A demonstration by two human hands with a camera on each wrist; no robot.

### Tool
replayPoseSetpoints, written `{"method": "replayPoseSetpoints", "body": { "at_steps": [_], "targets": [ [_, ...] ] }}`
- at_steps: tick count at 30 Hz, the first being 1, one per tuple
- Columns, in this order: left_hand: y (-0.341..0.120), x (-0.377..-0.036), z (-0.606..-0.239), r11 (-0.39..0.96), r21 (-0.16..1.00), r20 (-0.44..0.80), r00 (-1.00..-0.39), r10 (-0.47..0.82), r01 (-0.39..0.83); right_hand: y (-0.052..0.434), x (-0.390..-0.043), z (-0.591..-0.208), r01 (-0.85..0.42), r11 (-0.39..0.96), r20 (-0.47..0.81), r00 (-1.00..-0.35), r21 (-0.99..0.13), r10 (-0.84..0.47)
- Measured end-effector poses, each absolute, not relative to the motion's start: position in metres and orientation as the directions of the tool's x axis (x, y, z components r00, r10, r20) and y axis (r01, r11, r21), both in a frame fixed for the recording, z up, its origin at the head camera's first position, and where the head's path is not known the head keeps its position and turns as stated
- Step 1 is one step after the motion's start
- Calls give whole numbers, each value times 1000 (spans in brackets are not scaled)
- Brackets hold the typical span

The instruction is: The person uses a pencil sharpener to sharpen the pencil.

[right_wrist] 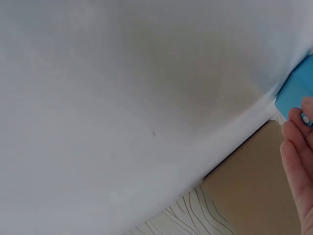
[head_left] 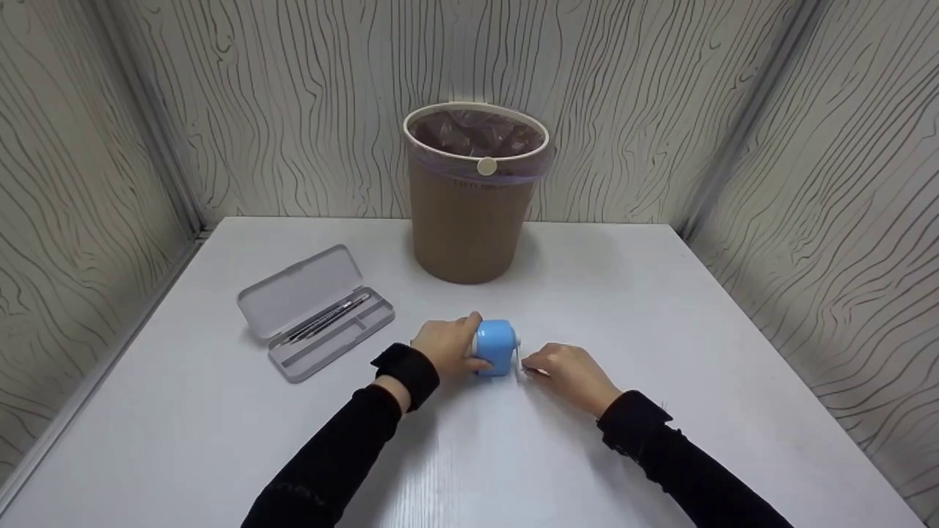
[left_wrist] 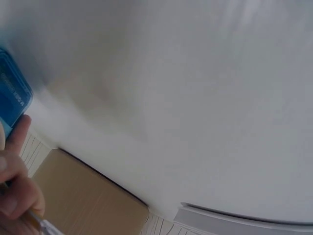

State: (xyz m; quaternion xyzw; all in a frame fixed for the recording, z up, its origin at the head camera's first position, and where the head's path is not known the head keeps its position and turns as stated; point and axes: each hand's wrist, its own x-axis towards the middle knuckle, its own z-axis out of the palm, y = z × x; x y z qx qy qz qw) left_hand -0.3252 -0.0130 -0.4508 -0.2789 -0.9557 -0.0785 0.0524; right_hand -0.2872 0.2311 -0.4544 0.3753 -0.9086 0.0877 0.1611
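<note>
Centre frame: my left hand clasps blue sharpener on bench; right hand pinches crank. Likely next: steady turning.

A lined brown bin stands behind — an open grey pencil case lies left.

Open table is left right of the sharpener. Behind, the way is blocked by the bin; leftward, by the open case.
</note>
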Motion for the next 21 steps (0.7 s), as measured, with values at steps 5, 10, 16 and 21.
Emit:
{"method": "replayPoseSetpoints", "body": {
  "at_steps": [5,10,16,21],
  "targets": [
    [-13,-326,-451,834,140,131,-845,519,534,232,-283,-449,-705,708,364,-670,-40,-646],
    [-13,-328,-453,835,148,114,-848,518,530,232,-281,-443,-709,705,392,-655,-23,-646],
    [-14,-329,-452,835,160,102,-851,516,526,233,-282,-435,-713,701,433,-626,17,-648],
    [-13,-328,-452,831,137,113,-842,528,539,233,-284,-429,-710,702,473,-604,46,-642]
  ]
}}
